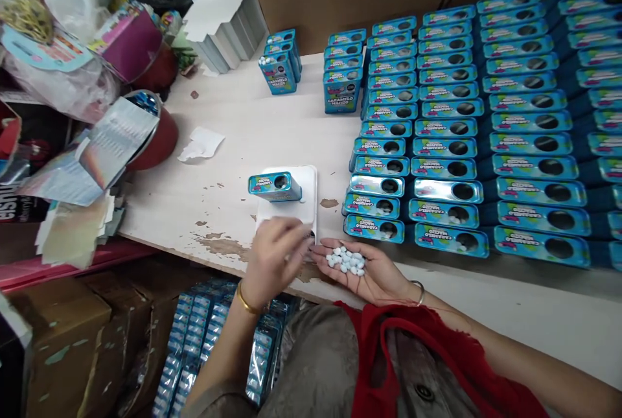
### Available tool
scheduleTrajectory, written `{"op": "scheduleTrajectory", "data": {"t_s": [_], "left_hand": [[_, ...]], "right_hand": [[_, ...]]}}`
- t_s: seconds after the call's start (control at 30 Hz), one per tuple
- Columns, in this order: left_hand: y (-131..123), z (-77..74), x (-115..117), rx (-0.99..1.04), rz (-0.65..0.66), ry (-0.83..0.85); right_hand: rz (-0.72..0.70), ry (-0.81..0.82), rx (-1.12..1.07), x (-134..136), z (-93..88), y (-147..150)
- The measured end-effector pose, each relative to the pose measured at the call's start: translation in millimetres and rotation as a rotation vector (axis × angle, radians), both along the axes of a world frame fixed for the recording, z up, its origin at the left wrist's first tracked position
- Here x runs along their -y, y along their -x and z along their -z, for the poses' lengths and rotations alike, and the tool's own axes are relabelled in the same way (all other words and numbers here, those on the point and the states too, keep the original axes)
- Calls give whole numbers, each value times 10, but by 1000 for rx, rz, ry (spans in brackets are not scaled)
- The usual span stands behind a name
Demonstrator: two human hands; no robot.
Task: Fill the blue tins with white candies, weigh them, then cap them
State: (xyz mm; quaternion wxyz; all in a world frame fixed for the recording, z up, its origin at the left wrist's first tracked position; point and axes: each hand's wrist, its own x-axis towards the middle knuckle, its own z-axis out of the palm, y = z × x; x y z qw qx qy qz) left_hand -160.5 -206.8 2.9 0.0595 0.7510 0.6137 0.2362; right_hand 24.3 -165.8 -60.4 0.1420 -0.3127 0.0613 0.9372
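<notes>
— What are we recording at the open palm?

— We are recording a small heap of white mints resting in the right hand, which is lying palm up and nearly flat, fingers loosely spread. We judge it is being held low at the table edge to keep the mints close to the other hand.

— And the left hand?

— We are seeing its fingers bunched into a pinch beside the mints, above a white plastic plate. We cannot tell whether they have hold of anything.

— What is the plate carrying?

— We are logging one blue Caramelo Macizo tin lying on it, round window upward, set apart for handling, in our judgement.

— And beyond it?

— We are counting long rows of matching tins across the chipped white tabletop, windows upward, which is leaving their contents open to inspection.
</notes>
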Motion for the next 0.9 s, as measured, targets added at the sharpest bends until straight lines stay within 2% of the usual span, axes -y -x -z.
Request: {"op": "scheduleTrajectory", "data": {"t_s": [0.07, 0.1, 0.23, 0.37, 0.53, 0.63, 0.77, 0.83, 0.9], "left_hand": [[-137, 49, 110, -29, 114, 181], [-201, 83, 160, -49, 125, 236], [-337, 181, 282, -79, 78, 258], [-236, 85, 204, -19, 64, 116], [107, -117, -220, -13, -213, -293], [260, -133, -427, -60, -267, -330], [255, 16, -402, -19, -213, -242], [196, 157, -321, -28, -148, -139], [140, 322, -265, -129, -125, -12]], "right_hand": [[21, 19, -19, 5, 3, 12], [26, 28, -22, 9, 4, 19], [34, 37, -14, 20, -13, 49], [59, 11, 24, 23, -66, 65], [36, -38, -11, 53, -93, 42], [23, -54, -1, 61, -72, 19], [20, -62, 11, 49, -32, -3], [16, -60, 19, 40, -19, -5], [5, -57, 24, 36, -16, 0]]}}
